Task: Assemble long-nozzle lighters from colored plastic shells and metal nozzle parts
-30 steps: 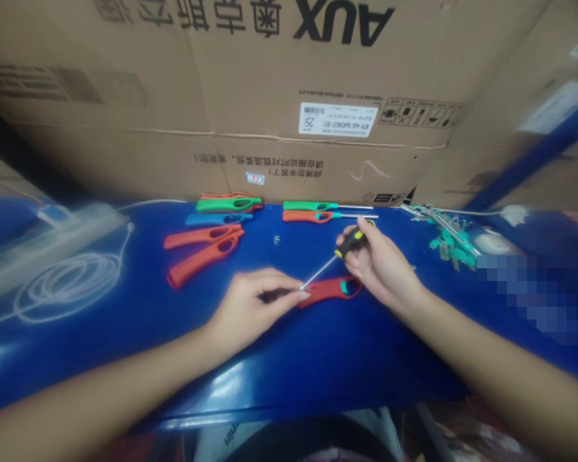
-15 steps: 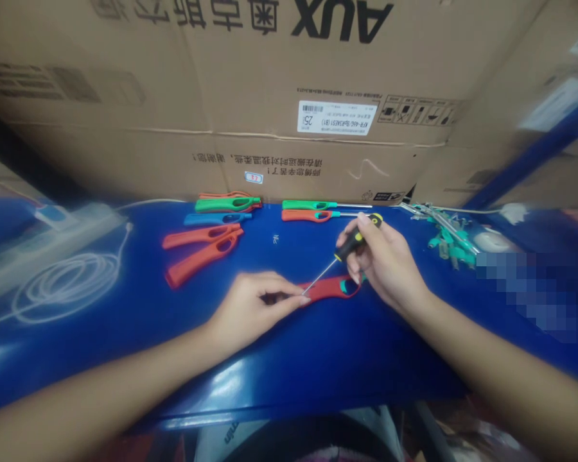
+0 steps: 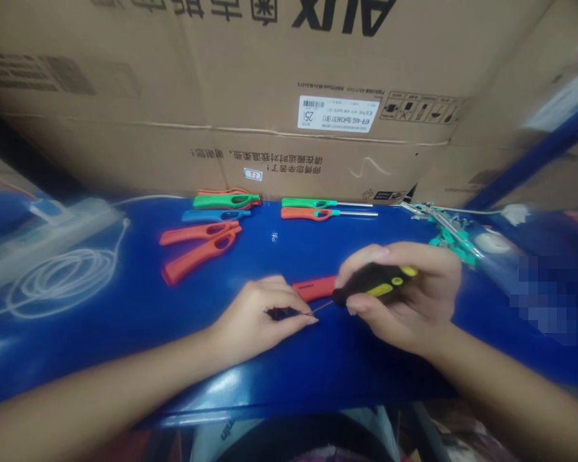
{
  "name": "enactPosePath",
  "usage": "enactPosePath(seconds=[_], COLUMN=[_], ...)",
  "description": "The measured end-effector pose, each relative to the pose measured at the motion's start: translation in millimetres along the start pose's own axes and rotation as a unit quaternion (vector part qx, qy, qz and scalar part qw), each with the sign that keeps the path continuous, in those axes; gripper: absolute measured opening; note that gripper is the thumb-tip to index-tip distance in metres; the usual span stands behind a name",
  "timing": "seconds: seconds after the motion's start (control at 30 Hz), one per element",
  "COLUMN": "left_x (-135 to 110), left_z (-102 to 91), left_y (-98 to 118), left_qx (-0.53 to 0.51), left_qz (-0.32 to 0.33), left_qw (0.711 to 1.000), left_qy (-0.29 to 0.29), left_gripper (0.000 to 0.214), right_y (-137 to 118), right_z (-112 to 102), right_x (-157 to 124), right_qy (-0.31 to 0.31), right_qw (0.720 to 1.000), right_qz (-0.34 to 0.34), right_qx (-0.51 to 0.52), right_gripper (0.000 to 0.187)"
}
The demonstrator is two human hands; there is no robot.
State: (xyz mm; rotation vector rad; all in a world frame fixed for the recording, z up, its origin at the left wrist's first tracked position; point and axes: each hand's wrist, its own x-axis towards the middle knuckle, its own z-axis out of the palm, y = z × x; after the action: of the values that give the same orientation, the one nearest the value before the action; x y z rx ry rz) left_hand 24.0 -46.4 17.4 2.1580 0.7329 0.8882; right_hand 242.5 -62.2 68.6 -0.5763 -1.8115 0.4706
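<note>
I see my right grip wrapped round the screwdriver | left grip pinched narrow at its tip | red handle on the worktop, just beyond, partly hidden

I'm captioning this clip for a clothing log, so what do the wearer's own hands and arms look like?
Both the left hand and right hand are ungloved, with no ring or watch showing. The left forearm and right forearm are bare to the picture's edge, without visible sleeves, bracelets or markings.
</note>
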Motion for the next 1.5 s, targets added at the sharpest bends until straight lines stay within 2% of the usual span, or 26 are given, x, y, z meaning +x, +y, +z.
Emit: enactPosePath(seconds=[0.07, 0.17, 0.23, 0.3, 0.43, 0.53, 0.77, 0.9, 1.13, 1.5], left_x=[1.0, 1.8, 2.4, 3.4, 4.9, 4.5, 3.2, 4.6, 6.5, 7.4], left_z=[-0.8, -1.2, -1.5, -2.8, -7.2, -8.7, -7.5, -7.6, -7.4, -7.4], left_y=[-1.1, -3.6, -5.1, -6.4, -10.3, -15.3, -20.6, -20.0, -20.3, -24.2], left_qx=[0.005, 0.011, 0.018, 0.030, 0.078, 0.102, 0.130, 0.130, 0.124, 0.103], left_qz=[0.014, 0.018, 0.014, 0.008, -0.016, -0.035, -0.038, -0.033, -0.031, -0.019], left_qw=[1.000, 1.000, 0.999, 0.999, 0.996, 0.994, 0.990, 0.990, 0.991, 0.994], left_qy=[0.007, 0.019, 0.027, 0.037, 0.031, 0.013, -0.028, -0.032, -0.035, -0.022], left_gripper=[0.006, 0.004, 0.004, 0.011, 0.042, 0.048, 0.045, 0.037, 0.032, 0.030], right_y=[0.4, 3.3, 6.3, 9.9, 17.5, 22.0, 27.6, 32.4, 38.2, 25.9], right_z=[-0.8, -1.9, -1.5, 0.3, 4.9, 6.9, 6.6, 6.1, 6.4, 6.5], right_x=[-1.7, -4.6, -5.4, -5.1, -3.5, -3.1, -5.9, -8.7, -13.0, -7.1], right_qy=[-0.043, -0.104, -0.111, -0.083, -0.021, -0.006, -0.036, -0.043, -0.045, -0.077], right_qw=[0.999, 0.993, 0.992, 0.995, 1.000, 1.000, 0.999, 0.997, 0.995, 0.995], right_qz=[-0.018, -0.036, -0.044, -0.040, -0.006, 0.009, -0.010, -0.055, -0.069, -0.024], right_qx=[-0.017, -0.033, -0.034, -0.028, -0.013, -0.004, -0.005, -0.025, -0.055, -0.056], right_gripper=[0.049, 0.078, 0.085, 0.085, 0.073, 0.067, 0.071, 0.076, 0.079, 0.072])
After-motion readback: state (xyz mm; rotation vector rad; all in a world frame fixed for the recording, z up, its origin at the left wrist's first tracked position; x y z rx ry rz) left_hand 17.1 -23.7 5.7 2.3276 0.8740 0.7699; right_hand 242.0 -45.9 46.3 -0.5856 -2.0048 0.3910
